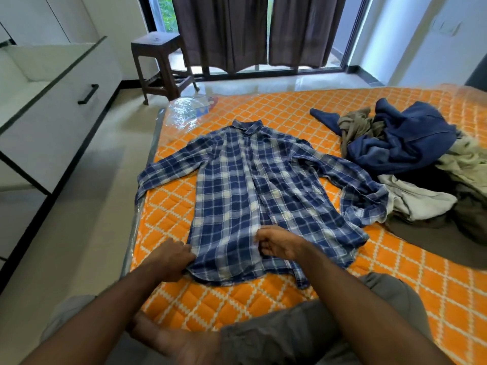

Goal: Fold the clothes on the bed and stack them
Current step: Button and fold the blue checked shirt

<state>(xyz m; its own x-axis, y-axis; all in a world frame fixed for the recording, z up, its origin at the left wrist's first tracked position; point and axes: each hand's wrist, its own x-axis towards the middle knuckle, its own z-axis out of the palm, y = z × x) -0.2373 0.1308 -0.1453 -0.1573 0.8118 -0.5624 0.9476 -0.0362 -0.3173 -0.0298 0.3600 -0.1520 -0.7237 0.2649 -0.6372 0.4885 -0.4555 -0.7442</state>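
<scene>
A blue-and-white plaid button-up shirt (245, 196), spread flat on the orange quilted bed (395, 299), is pinched at its hem by the left hand (172, 259) and right hand (279, 242)

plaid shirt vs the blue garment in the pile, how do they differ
The plaid shirt lies spread flat, sleeves out; the blue garment sits crumpled on a heap. The plaid shirt is blue-and-white checked; the blue garment is plain. Both hands hold the plaid shirt's hem; nothing touches the blue garment. Both are unfolded.
</scene>
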